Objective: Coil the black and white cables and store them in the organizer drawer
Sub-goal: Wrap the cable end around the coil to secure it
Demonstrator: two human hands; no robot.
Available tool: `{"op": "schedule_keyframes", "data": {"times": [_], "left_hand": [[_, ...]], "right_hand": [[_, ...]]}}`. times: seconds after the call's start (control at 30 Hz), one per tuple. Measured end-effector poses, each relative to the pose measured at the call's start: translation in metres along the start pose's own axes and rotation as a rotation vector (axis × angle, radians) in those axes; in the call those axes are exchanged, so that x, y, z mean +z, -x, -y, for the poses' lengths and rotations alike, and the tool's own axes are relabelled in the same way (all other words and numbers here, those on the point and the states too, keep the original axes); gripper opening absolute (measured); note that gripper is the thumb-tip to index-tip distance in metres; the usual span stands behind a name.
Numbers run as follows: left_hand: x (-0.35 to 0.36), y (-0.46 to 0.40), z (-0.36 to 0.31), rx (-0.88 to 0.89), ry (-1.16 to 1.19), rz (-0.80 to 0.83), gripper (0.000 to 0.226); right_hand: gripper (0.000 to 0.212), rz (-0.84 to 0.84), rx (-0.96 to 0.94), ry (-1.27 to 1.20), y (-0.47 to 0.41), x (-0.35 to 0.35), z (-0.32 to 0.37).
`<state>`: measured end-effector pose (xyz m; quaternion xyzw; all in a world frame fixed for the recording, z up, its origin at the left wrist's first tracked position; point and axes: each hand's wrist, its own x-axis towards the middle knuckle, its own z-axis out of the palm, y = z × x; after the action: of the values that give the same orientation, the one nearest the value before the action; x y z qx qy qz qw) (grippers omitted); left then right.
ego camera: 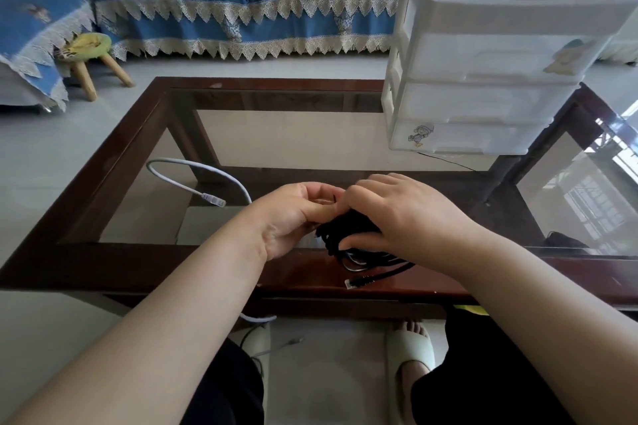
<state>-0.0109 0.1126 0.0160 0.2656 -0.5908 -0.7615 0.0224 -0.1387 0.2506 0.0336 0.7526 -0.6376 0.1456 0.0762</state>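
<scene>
A bundled black cable (pixel 359 252) lies at the near edge of the glass table, its clear plug end (pixel 357 281) on the wooden frame. My right hand (pixel 407 214) grips the top of the bundle, fingers curled over it. My left hand (pixel 293 214) pinches part of the black cable beside the right hand. A white cable (pixel 186 171) loops over the glass to the left, its plug (pixel 214 199) lying free, and it runs under my left arm off the table's edge. A white organizer (pixel 483 79) with three shut drawers stands at the table's back right.
The glass table has a dark wooden frame (pixel 121 162). Behind it stand a blue sofa (pixel 241 3) with lace trim and a small green stool (pixel 91 48). My foot in a pale slipper (pixel 411 348) is under the table. A dark object (pixel 566 240) lies below the glass at right.
</scene>
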Motion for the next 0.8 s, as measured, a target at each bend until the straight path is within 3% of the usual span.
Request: {"op": "schedule_keyframes", "data": {"times": [0.2,0.43,0.57,0.8], "left_hand": [[-0.009,-0.001,0.005,0.003,0.077,0.136,0.046],[-0.006,0.004,0.000,0.122,0.309,0.251,0.036],[0.000,0.004,0.001,0.237,0.368,0.273,0.042],[0.012,0.000,0.001,0.289,0.464,0.261,0.040]], "right_hand": [[0.043,-0.022,0.100,-0.195,0.002,-0.007,0.005],[0.050,-0.097,0.346,-0.655,0.004,-0.025,0.007],[0.051,-0.139,0.343,-0.879,0.002,-0.033,0.005],[0.042,-0.199,0.378,-1.153,0.000,-0.035,-0.012]]}}
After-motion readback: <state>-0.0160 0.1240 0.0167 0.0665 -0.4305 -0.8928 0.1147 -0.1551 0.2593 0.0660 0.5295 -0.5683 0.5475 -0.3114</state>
